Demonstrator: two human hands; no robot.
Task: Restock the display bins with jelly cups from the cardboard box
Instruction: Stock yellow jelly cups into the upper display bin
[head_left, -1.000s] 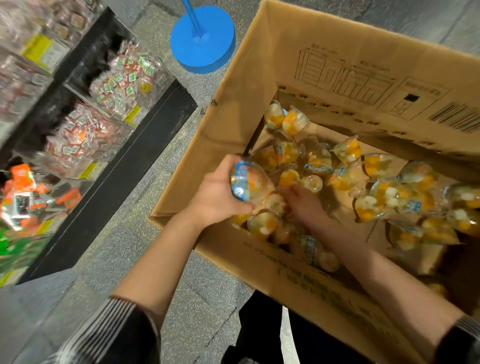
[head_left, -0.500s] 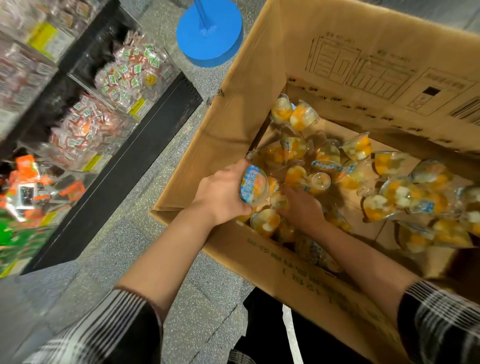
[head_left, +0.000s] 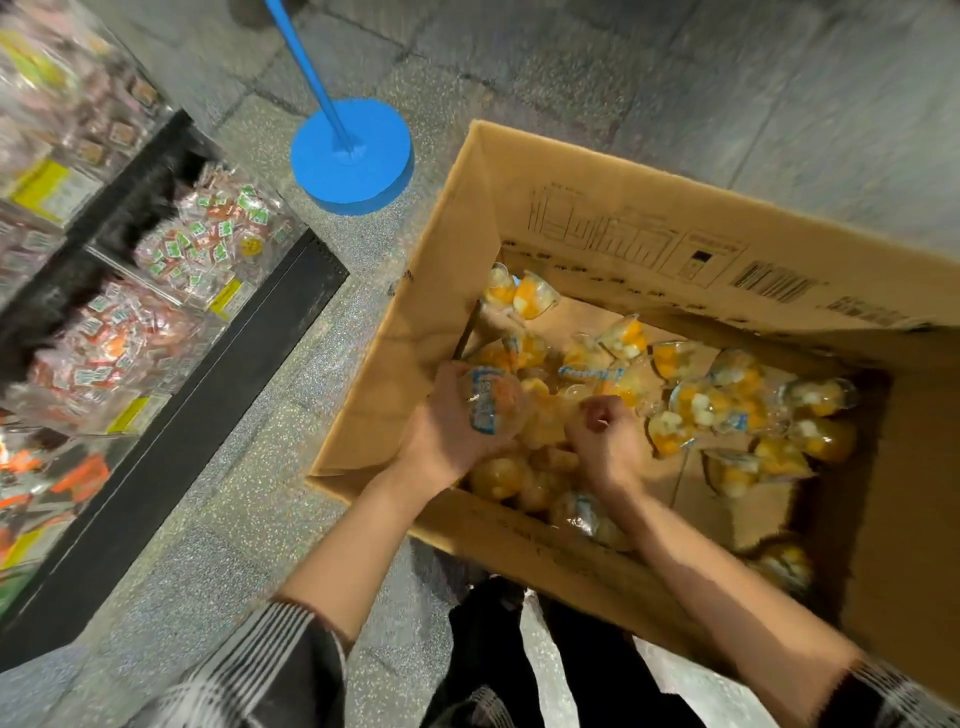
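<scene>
An open cardboard box of plain brown corrugated board, printed with line symbols and a barcode on one raised flap, stands on a speckled stone floor. Inside it lie many jelly cups, small clear plastic tubs of yellow and white fruit pieces with blue-printed foil lids, tumbled loosely on the bottom. The left hand grips one jelly cup just inside the box's near-left corner; the right hand is beside it, fingers curled into the pile, though whether they hold a cup cannot be told. To the left, clear display bins in a black frame hold red-wrapped sweets. A round blue stand base sits beyond the box.
</scene>
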